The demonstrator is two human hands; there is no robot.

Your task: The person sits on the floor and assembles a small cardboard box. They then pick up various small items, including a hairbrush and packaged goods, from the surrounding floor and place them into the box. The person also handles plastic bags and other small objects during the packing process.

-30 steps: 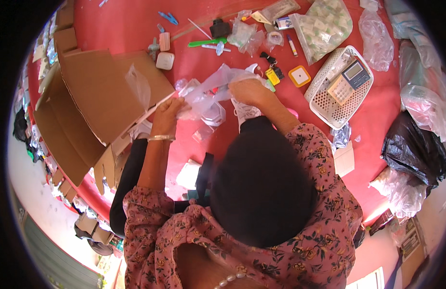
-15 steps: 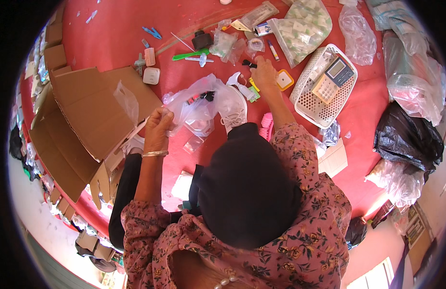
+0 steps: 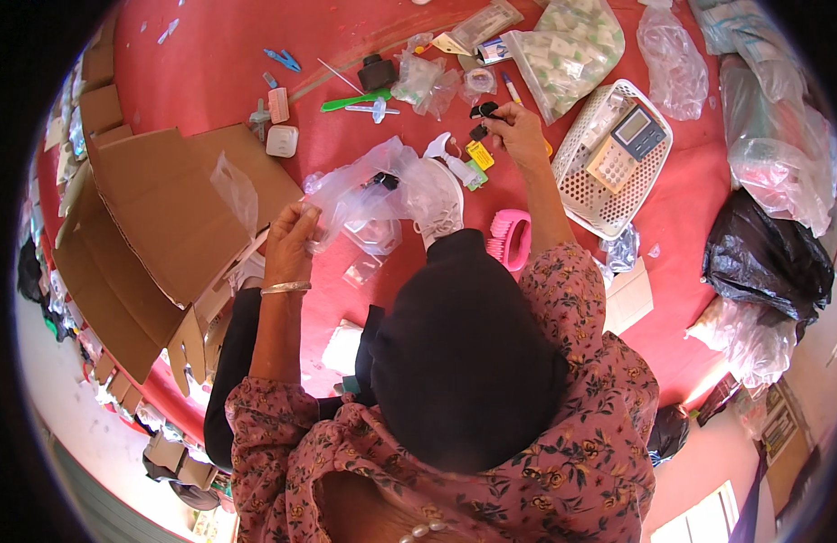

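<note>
My left hand (image 3: pixel 292 244) pinches the edge of a clear plastic bag (image 3: pixel 355 185), which spreads to the right over a white sneaker; a small black item (image 3: pixel 385 181) shows at the bag. Farther right, my right hand (image 3: pixel 518 136) closes its fingertips on a small black object (image 3: pixel 485 109), too small to name. Just below that object lie a yellow piece (image 3: pixel 479 154) with a black part and a white spray bottle (image 3: pixel 451 160) on its side. A yellow-rimmed square is mostly hidden behind my right hand. A pink brush (image 3: pixel 508 239) lies beside my right forearm.
A white perforated basket (image 3: pixel 612 217) holding a calculator (image 3: pixel 627 149) stands at right. Beyond is a bag of small packets (image 3: pixel 572 54). Opened cardboard (image 3: pixel 192 181) fills the left. Blue tweezers (image 3: pixel 283 61), a green strip (image 3: pixel 355 100) and a white case (image 3: pixel 283 141) lie on the red floor.
My right hand has moved right and a little nearer, bringing the small black object along and covering most of the yellow-rimmed square. My left hand has shifted slightly left, still pinching the bag.
</note>
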